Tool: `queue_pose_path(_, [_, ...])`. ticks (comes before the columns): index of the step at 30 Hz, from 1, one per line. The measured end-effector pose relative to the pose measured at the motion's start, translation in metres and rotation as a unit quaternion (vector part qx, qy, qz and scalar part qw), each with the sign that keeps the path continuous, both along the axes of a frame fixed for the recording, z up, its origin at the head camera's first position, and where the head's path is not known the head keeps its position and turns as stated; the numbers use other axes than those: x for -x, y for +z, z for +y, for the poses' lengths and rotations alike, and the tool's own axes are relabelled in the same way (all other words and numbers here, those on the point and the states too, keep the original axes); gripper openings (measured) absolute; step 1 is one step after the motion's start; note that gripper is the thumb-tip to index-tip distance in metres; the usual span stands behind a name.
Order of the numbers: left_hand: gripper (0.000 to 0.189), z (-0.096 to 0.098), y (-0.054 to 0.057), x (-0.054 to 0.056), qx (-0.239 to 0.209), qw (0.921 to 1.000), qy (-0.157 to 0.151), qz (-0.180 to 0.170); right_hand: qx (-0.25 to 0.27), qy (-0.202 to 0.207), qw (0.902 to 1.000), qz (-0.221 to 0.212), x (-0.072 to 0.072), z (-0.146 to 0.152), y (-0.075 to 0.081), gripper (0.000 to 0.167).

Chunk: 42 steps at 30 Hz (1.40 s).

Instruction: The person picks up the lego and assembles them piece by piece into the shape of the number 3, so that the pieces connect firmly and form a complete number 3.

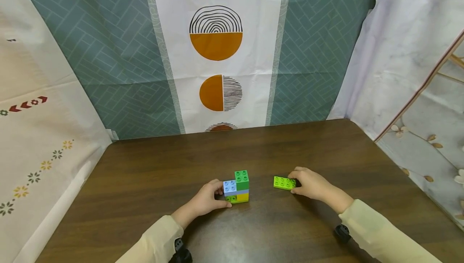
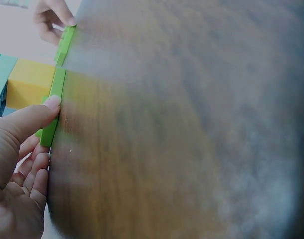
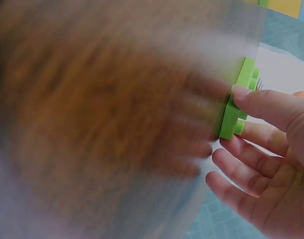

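A small stack of toy building bricks stands on the table, with a green brick (image 1: 242, 180) on top, a light blue brick (image 1: 229, 186) beneath it, then a yellow brick (image 1: 242, 197) on a lime green base plate (image 2: 53, 107). My left hand (image 1: 208, 199) holds the stack's base at its left side, thumb along the near edge of the base plate. To the right, apart from the stack, a flat lime green building brick (image 1: 284, 182) lies studs up. My right hand (image 1: 309, 183) pinches its right end between thumb and fingers; the other fingers spread loosely in the right wrist view.
The dark brown wooden table (image 1: 163, 158) carries both the stack and the loose brick. A patterned curtain (image 1: 123, 53) hangs behind the far edge, and light cloths hang at both sides. Each wrist wears a black device (image 1: 342, 232).
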<state>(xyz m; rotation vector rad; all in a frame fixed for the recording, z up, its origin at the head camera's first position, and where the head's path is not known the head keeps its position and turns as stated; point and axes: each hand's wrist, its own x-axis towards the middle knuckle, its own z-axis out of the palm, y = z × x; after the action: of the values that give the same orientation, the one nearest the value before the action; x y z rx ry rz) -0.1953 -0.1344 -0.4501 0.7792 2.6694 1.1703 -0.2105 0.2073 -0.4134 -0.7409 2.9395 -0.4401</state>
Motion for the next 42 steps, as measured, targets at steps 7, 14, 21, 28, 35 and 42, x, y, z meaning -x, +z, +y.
queue_pose_path(7, [0.031,0.0,0.002,0.001,0.0,1.0,0.003,0.0,0.001,0.002,1.0,-0.007,0.001,-0.001,0.002,0.034])
queue_pose_path(14, [0.031,0.0,0.002,0.001,-0.002,1.0,0.008,-0.002,0.024,0.006,0.9997,0.0,0.004,0.001,0.003,0.032])
queue_pose_path(21, [0.031,0.001,0.002,0.001,-0.001,1.0,0.005,-0.003,0.076,0.01,0.9963,0.039,0.006,0.005,0.003,0.03])
queue_pose_path(28, [0.031,0.002,-0.001,0.002,0.0,1.0,0.004,-0.001,0.117,0.004,0.9906,0.07,0.007,0.004,-0.001,0.03])
queue_pose_path(35, [0.03,0.002,-0.002,0.002,0.0,1.0,0.0,-0.007,0.133,0.007,0.9874,0.086,0.004,0.002,0.002,0.028])
queue_pose_path(42, [0.03,0.002,-0.001,0.002,-0.002,1.0,0.001,-0.006,0.158,0.024,0.9815,0.106,0.003,-0.002,0.012,0.029])
